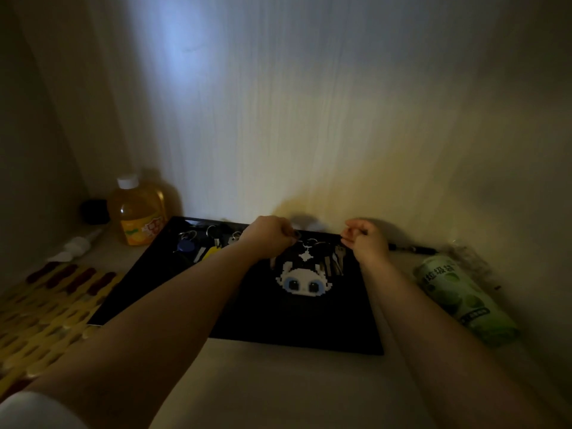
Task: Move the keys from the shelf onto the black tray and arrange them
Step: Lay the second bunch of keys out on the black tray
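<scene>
A black tray lies on the shelf in dim light. At its far left lie key bunches with a blue fob and a yellow tag. Near the far middle lies a key bunch with a pixel-style cat charm and several silver keys. My left hand is closed by the ring of that bunch, fingertips pinching at it. My right hand is closed at the tray's far right edge, beside the silver keys; whether it holds anything is unclear.
An orange drink bottle stands at the back left beside a small black object. A white tube and a yellow-and-red patterned mat lie left. A green packet and a dark pen lie right. The wall stands close behind.
</scene>
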